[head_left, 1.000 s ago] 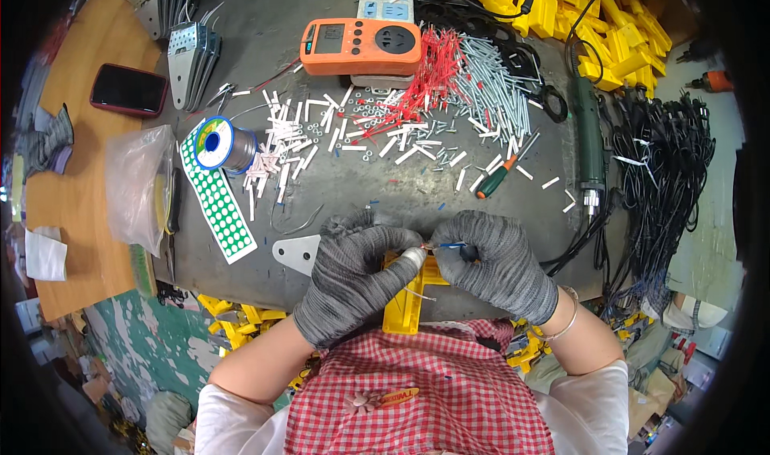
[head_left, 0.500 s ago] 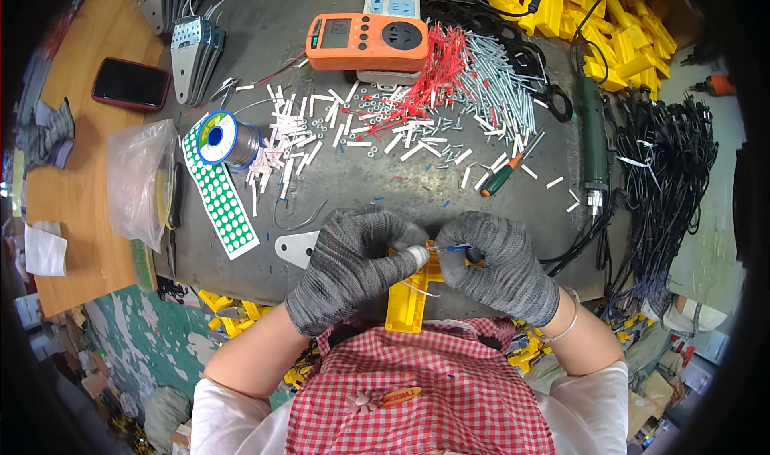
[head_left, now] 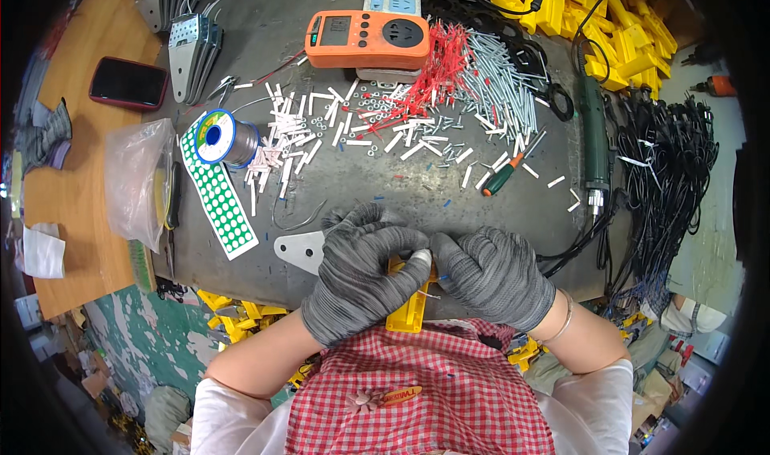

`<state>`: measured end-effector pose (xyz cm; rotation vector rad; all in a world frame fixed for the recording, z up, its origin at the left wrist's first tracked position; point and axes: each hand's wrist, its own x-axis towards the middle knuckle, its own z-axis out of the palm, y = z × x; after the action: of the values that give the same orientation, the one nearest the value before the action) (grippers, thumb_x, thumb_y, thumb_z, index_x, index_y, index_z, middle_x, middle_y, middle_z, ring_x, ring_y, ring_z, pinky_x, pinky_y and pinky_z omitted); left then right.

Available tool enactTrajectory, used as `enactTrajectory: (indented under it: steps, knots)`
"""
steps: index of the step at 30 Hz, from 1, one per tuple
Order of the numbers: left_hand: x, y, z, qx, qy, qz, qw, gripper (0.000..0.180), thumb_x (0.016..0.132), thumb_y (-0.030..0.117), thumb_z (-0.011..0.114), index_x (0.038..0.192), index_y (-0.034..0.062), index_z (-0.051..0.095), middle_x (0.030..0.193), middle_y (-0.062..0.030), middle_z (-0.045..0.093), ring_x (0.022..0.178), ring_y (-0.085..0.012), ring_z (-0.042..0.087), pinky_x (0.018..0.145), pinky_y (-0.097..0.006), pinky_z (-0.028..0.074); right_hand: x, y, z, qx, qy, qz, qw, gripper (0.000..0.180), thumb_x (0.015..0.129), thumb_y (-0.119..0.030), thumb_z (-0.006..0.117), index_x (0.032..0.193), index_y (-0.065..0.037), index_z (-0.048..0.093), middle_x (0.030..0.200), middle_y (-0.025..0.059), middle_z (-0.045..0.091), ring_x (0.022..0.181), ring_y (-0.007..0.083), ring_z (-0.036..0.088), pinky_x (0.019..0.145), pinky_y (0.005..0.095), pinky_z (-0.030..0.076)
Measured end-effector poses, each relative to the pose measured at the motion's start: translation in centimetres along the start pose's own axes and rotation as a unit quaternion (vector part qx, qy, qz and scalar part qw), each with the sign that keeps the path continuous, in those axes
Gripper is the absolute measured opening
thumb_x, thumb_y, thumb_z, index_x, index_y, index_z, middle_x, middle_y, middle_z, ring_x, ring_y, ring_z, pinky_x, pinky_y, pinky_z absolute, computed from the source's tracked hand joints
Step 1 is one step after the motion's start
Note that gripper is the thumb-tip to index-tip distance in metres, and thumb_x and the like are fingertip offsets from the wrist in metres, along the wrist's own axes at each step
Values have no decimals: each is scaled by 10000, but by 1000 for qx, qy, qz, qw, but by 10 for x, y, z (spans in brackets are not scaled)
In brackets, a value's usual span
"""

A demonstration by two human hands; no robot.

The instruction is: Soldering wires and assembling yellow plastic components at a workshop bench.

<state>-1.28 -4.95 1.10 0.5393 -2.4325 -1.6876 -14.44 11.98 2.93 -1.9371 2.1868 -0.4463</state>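
Note:
Both my hands wear grey knitted gloves and meet at the table's near edge. My left hand (head_left: 365,274) is closed in a pinch on thin wire, thumb and forefinger pressed together. My right hand (head_left: 497,274) pinches the wire from the other side, its fingertips touching those of the left. The wire ends are hidden between the fingers; a bit of blue wire (head_left: 443,277) shows under the right fingertips. Below the hands lies a yellow plastic housing (head_left: 407,314), partly covered by my left hand. Beside that hand rests a flat metal plate with holes (head_left: 298,250).
White sleeves, nuts and screws (head_left: 401,130) lie scattered ahead, behind them an orange meter (head_left: 365,56). At left are a solder spool (head_left: 227,140) and a green-dotted sticker sheet (head_left: 224,206). To the right are a screwdriver (head_left: 503,176), a power screwdriver (head_left: 593,142) and black cables (head_left: 666,174).
My fingertips have come together, covering the wire join that showed between them. My right hand has lowered slightly and its fingers have curled in. Less of the blue and white wires shows.

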Motion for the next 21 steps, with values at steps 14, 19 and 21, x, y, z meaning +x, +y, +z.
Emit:
enactTrajectory:
  steps: [14,19,21]
  knots:
    - [10,22,-18,-171,-107,-209,957,164,843,176,716,862,13,722,782,-113,662,858,-243,645,794,-363,506,-2,4,6,-50,14,-50,997,430,792,-224,617,1168,-16,620,759,43,595,663,201,610,543,356,492]
    - [4,3,-6,32,-39,15,999,155,786,143,737,908,67,679,828,-66,656,842,-223,630,875,-384,469,4,4,13,43,101,-20,994,357,794,-222,632,1110,-60,664,774,57,603,668,219,611,553,358,491]
    - [2,-5,6,275,88,263,921,221,735,140,746,929,136,642,827,-29,629,804,-266,610,919,-417,407,10,11,12,121,128,9,984,305,795,-224,639,1059,-80,685,796,65,613,686,223,618,564,354,493]
